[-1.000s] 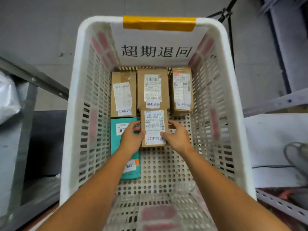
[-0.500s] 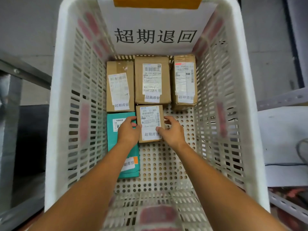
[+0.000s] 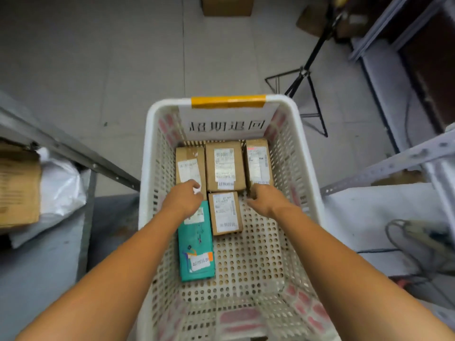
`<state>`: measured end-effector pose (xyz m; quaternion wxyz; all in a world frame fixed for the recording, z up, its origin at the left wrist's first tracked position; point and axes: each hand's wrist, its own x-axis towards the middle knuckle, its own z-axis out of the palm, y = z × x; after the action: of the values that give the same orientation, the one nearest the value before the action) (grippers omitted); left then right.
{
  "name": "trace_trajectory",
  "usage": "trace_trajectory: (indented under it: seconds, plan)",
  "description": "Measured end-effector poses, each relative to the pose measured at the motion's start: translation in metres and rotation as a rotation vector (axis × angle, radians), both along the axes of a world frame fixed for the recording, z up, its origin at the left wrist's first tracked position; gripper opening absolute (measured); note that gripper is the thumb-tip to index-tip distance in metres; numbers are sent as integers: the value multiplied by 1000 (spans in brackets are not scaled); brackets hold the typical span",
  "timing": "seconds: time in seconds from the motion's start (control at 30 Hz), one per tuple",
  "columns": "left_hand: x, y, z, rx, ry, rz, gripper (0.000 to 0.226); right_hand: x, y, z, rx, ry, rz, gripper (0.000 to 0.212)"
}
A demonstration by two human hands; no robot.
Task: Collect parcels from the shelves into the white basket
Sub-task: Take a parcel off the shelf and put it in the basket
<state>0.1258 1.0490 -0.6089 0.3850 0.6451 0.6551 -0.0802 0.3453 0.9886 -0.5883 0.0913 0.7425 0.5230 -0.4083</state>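
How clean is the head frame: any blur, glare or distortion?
Head view: motion blur smears the sign and the parcel labels past reading. Head view: wide-angle distortion bows the white basket rim and the shelf rail. Head view: lighting is flat, shadows soft, no hard glare.

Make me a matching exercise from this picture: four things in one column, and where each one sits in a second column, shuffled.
Things
1. teal parcel
2. small cardboard box
3. yellow tape
4. black tripod

Places
A. on the floor beyond the white basket
B. on the basket's far rim
C. flat on the basket floor, by its left wall
D. mid basket floor, just right of the teal parcel

Pairs: 1-C, 2-D, 3-B, 4-A
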Motion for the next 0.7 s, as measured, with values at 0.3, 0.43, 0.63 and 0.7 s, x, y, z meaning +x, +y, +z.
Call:
trace_trajectory:
  seconds: [0.3, 0.43, 0.63, 0.7]
  plan:
    - [29, 27, 178, 155, 48, -417, 44, 11, -12, 171, 163, -76, -135, 53]
    - [50, 27, 259, 282, 133, -576, 46, 28, -34, 249, 226, -119, -193, 49]
    - [89, 5, 370, 454, 143, -665, 47, 57, -77, 363, 396, -221, -251, 46]
    - [102, -12, 400, 516, 127, -674, 48, 63, -100, 394, 444, -241, -266, 46]
